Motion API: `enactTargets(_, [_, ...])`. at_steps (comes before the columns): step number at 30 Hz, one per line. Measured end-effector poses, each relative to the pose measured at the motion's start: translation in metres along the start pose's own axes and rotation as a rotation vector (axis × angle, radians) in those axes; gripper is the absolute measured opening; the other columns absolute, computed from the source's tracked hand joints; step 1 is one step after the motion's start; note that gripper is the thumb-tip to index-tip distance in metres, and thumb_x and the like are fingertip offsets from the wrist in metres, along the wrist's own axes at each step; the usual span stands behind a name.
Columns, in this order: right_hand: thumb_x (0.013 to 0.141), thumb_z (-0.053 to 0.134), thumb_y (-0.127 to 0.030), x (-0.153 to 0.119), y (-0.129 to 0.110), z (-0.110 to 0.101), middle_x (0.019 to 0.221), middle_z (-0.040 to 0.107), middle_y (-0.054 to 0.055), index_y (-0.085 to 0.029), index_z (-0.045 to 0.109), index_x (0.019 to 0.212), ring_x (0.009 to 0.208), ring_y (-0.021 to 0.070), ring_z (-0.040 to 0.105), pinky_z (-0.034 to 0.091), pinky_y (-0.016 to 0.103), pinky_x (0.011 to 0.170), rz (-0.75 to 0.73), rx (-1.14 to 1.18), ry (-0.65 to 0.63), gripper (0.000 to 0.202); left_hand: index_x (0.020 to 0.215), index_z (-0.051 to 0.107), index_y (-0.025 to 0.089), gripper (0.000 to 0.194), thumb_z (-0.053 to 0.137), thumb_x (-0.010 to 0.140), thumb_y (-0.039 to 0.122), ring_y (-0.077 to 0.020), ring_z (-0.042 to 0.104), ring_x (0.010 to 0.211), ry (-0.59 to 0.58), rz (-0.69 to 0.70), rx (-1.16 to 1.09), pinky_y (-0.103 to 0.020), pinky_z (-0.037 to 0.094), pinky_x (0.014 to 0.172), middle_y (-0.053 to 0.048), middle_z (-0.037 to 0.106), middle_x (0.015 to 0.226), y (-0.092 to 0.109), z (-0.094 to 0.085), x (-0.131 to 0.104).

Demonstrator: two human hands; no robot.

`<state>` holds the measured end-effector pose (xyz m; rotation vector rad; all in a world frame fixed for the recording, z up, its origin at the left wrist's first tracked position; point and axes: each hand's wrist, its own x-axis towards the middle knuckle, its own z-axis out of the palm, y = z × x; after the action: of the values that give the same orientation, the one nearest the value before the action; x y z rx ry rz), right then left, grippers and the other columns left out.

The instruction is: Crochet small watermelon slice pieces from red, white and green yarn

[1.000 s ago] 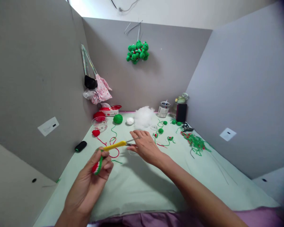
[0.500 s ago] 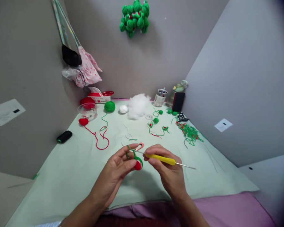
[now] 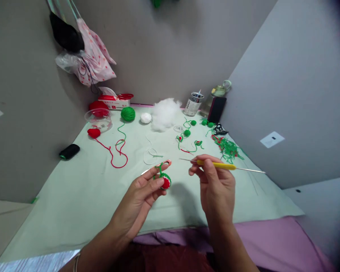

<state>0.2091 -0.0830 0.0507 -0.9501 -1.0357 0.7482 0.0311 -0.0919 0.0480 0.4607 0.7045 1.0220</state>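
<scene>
My left hand (image 3: 143, 190) pinches a small round crochet piece (image 3: 166, 183), red in the middle with a white and green edge. Green yarn (image 3: 160, 169) runs from it up over my index finger. Along that finger lies a small tool with a copper-pink loop end (image 3: 167, 163); a pale tip shows on the other side, and its kind is unclear. To the right, my right hand (image 3: 217, 185) grips a crochet hook (image 3: 219, 165) by its yellow handle, metal sticking out at both ends. The hook's left tip points at the crochet piece but stands apart from it.
Green (image 3: 128, 114), red (image 3: 98, 108) and white yarn balls (image 3: 146, 118) stand at the back with fluffy stuffing (image 3: 166, 113). Small green crocheted balls (image 3: 187, 133) and a tangle of yarn scraps (image 3: 228, 148) lie right, near a phone (image 3: 217, 110) and bottle (image 3: 209, 105). A black spool (image 3: 69, 152) lies left.
The hook has come away from the crochet piece as my right hand moved right and up. My left hand still pinches the piece. The view has tilted down.
</scene>
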Motion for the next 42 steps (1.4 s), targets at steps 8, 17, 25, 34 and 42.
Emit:
enactTargets(8, [0.102, 0.059, -0.017, -0.028, -0.017, -0.001, 0.085, 0.072, 0.003, -0.025, 0.077, 0.103, 0.077, 0.0181, 0.067, 0.055, 0.034, 0.069, -0.230, -0.236, -0.267, 0.020, 0.111, 0.082, 0.021, 0.025, 0.082, 0.086, 0.021, -0.0116, 0.065, 0.089, 0.064, 0.061, 0.003, -0.020, 0.058, 0.079, -0.004, 0.073, 0.111, 0.000, 0.001, 0.002])
enactTargets(17, [0.099, 0.058, -0.010, -0.030, -0.021, 0.001, 0.091, 0.076, 0.005, -0.028, 0.073, 0.113, 0.083, 0.0200, 0.070, 0.059, 0.035, 0.071, -0.384, -0.448, -0.384, 0.027, 0.105, 0.082, 0.021, 0.026, 0.088, 0.079, 0.023, -0.0126, 0.065, 0.086, 0.093, 0.117, 0.053, -0.023, 0.056, 0.081, -0.003, 0.075, 0.099, -0.001, 0.004, -0.001])
enactTargets(25, [0.096, 0.061, -0.009, -0.052, 0.013, -0.009, 0.109, 0.074, 0.009, -0.037, 0.063, 0.143, 0.095, 0.0221, 0.075, 0.064, 0.033, 0.073, -0.572, -0.663, -0.443, 0.054, 0.103, 0.082, 0.023, 0.030, 0.091, 0.075, 0.027, -0.0113, 0.065, 0.076, 0.143, 0.202, 0.092, -0.023, 0.054, 0.075, 0.000, 0.073, 0.091, -0.003, 0.005, 0.001])
enactTargets(34, [0.095, 0.063, -0.003, -0.048, 0.016, 0.002, 0.104, 0.072, 0.005, -0.035, 0.075, 0.123, 0.092, 0.0175, 0.071, 0.060, 0.029, 0.075, -0.400, -0.435, -0.175, 0.044, 0.114, 0.079, 0.021, 0.039, 0.090, 0.076, 0.027, -0.0171, 0.066, 0.093, 0.068, 0.129, 0.014, -0.031, 0.048, 0.095, -0.002, 0.073, 0.091, -0.005, 0.012, 0.001])
enactTargets(42, [0.099, 0.064, -0.020, -0.031, 0.019, -0.006, 0.088, 0.069, 0.003, -0.030, 0.081, 0.106, 0.077, 0.0174, 0.067, 0.056, 0.032, 0.070, -0.038, 0.000, -0.273, 0.020, 0.116, 0.079, 0.025, 0.032, 0.082, 0.084, 0.026, -0.0192, 0.062, 0.095, 0.013, 0.138, 0.171, -0.034, 0.042, 0.096, -0.002, 0.069, 0.089, 0.001, 0.003, -0.002])
